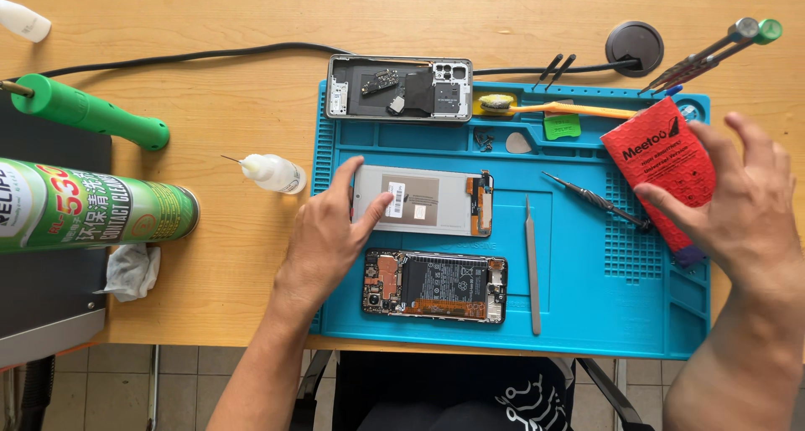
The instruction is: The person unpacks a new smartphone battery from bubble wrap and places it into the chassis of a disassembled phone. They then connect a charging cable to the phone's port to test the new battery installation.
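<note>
My left hand (329,230) rests on the left end of a grey phone screen panel (428,200) lying face down on the blue repair mat (579,314), thumb and fingers pressing on it. Just below lies an opened phone body (436,286) with its battery and boards exposed. My right hand (738,200) grips a red flat packet (667,167) at the mat's right side, fingers curled around its lower end. A phone back cover (398,88) with small parts on it sits at the mat's top edge.
Tweezers (532,263) and a small screwdriver (594,199) lie on the mat. An orange-handled brush (579,109), a green pick (561,127) and screws are in the top trays. A green spray can (92,205), a green-handled iron (92,112), a small dropper bottle (272,173) and a wipe (132,272) sit on the wooden table at left.
</note>
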